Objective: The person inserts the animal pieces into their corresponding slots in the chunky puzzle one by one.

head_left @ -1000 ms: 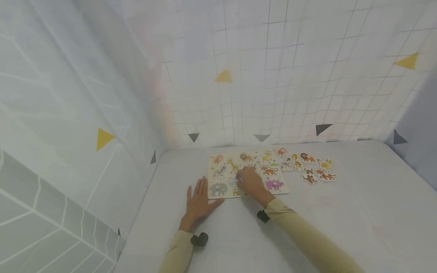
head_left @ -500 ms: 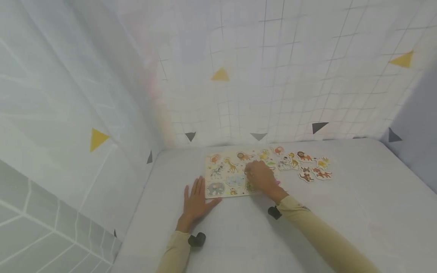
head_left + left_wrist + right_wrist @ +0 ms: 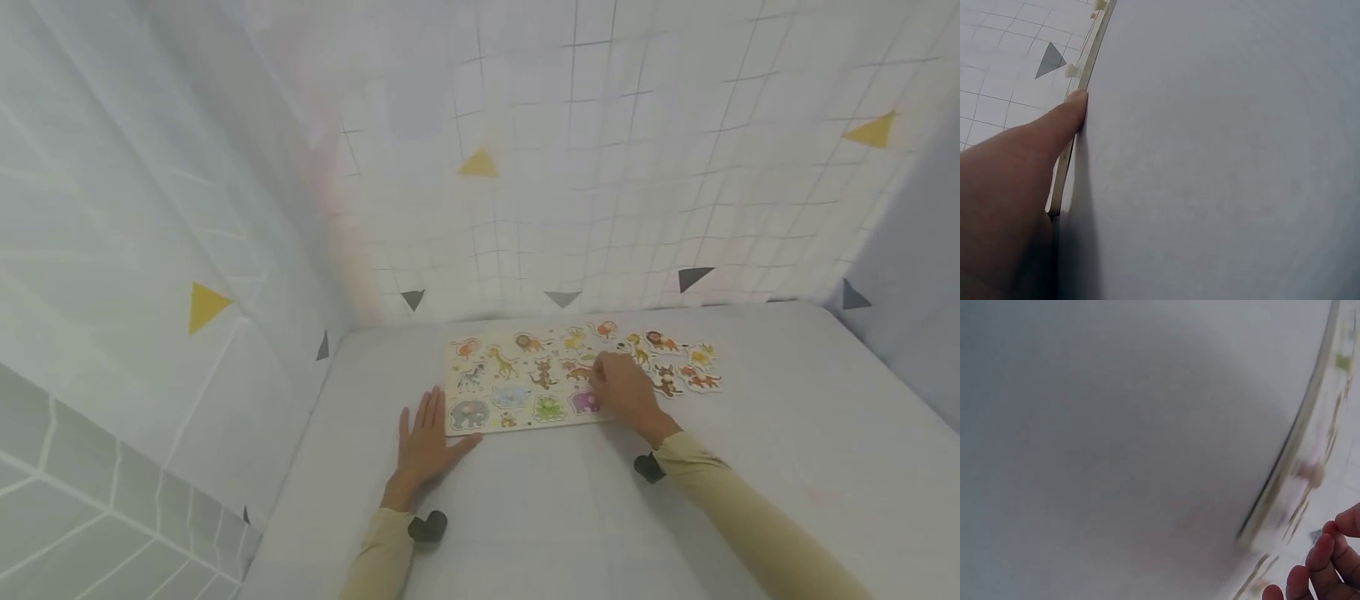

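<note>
A wooden animal puzzle board (image 3: 480, 429) lies on the white-covered table. My left hand (image 3: 425, 450) is flat beside its left end, fingers straight, with the thumb (image 3: 1066, 119) against the front edge. Over the board's right end hovers my right hand (image 3: 628, 390), fingers loosely bent and thumb near the index fingertip; nothing shows between them in the right wrist view. Under it the zebra piece is mostly hidden. Close by are a giraffe piece (image 3: 639, 351) and a kangaroo piece (image 3: 666, 380). On the board are a grey elephant (image 3: 469, 414), a blue animal (image 3: 511, 395), a green frog (image 3: 550, 407) and a purple animal (image 3: 583, 402).
Further right lie a lion piece (image 3: 663, 342), a yellow animal piece (image 3: 702, 357) and an orange striped piece (image 3: 700, 379). A pink monkey piece (image 3: 603, 330) is at the board's back right corner. A cloth wall (image 3: 525, 233) rises behind the table.
My right hand has left the blue animal on the board and moved right, across the frog and purple animal, toward the loose pieces. The left hand keeps its place at the board.
</note>
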### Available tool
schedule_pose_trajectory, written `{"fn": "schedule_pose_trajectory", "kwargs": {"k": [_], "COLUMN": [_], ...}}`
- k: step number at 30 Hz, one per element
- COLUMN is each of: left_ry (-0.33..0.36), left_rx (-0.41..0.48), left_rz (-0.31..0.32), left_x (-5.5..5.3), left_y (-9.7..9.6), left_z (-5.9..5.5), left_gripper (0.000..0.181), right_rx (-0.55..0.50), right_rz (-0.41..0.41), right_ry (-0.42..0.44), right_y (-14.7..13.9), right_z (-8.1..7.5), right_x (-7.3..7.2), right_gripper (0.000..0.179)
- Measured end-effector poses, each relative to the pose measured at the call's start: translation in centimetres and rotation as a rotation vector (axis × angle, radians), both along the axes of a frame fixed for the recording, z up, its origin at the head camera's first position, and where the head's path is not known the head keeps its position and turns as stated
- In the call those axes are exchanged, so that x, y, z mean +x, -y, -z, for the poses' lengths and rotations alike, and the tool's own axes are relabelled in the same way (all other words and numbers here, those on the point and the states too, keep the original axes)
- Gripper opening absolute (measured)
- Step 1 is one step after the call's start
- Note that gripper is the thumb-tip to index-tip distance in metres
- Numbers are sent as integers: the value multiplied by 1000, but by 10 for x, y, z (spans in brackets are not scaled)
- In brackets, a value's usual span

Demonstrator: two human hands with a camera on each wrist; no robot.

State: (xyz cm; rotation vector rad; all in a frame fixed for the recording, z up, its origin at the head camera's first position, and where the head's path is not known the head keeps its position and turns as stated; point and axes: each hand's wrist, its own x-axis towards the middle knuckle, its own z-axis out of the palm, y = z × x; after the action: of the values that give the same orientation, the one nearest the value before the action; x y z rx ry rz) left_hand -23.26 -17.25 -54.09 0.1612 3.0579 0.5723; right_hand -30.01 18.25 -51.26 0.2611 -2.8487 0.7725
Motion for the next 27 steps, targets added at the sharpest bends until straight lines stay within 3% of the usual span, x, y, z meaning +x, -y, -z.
{"fn": "schedule_pose_trajectory", "kwargs": {"k": [9, 15, 23, 27], "left_ry": [-17, -21, -19, -13], "left_rx": [1, 15, 52, 22], "left_rz": [-2, -1, 4, 1], "left_x": [-3, -1, 2, 1], "left_y": [2, 2, 1, 3], "left_z": [10, 9, 6, 5], "left_gripper": [110, 110, 110, 111], "right_rx": [40, 61, 120, 154], "right_rz": [43, 108, 202, 225], "right_ry": [-61, -71, 21, 28], "right_y": [-46, -75, -108, -120], "right_z": [6, 11, 16, 17], "right_x": [8, 13, 19, 20], "right_gripper": [16, 18, 27, 28]}}
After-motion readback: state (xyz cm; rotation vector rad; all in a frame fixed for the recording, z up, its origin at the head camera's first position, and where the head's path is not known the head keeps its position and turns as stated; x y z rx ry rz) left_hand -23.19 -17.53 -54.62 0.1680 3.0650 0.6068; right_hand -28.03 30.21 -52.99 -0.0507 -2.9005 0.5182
